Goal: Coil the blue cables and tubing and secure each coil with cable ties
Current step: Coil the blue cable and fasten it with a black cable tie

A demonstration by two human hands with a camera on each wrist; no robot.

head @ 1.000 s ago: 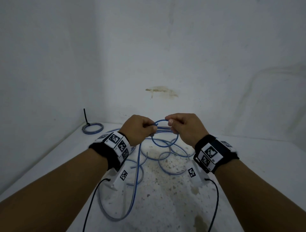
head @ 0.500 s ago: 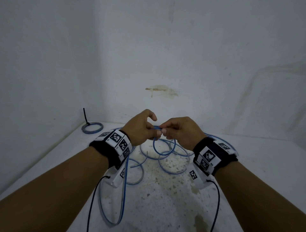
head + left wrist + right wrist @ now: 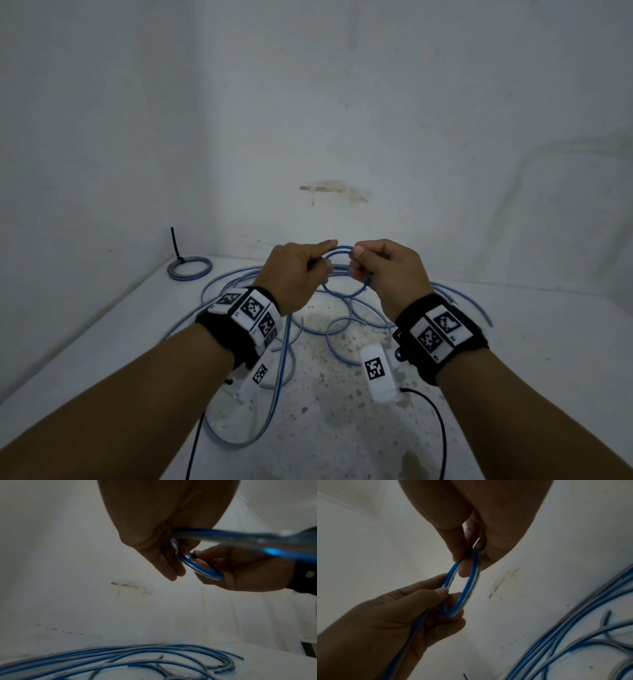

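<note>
Between my two hands hangs a small coil (image 3: 343,293) of blue-striped clear tubing, held upright above the table. My left hand (image 3: 323,262) pinches its left side, and the tubing's tail runs down under that wrist. My right hand (image 3: 356,262) pinches the right side with thumb and curled fingers. The right wrist view shows the coil (image 3: 468,584) as about two turns, the left hand (image 3: 440,595) below it. In the left wrist view the coil (image 3: 200,570) lies against the right hand's fingers (image 3: 228,566). Loose tubing (image 3: 284,356) sprawls in loops on the table beneath.
A tied grey-blue coil (image 3: 190,269) with an upright black cable tie (image 3: 175,244) lies at the back left corner. The white, stained table (image 3: 342,428) meets walls at left and behind. Black wrist-camera cords (image 3: 442,435) hang from both wrists.
My hands have risen a little and moved slightly apart, and the held coil is now stretched wider between them. The trailing tubing under my left wrist has shifted.
</note>
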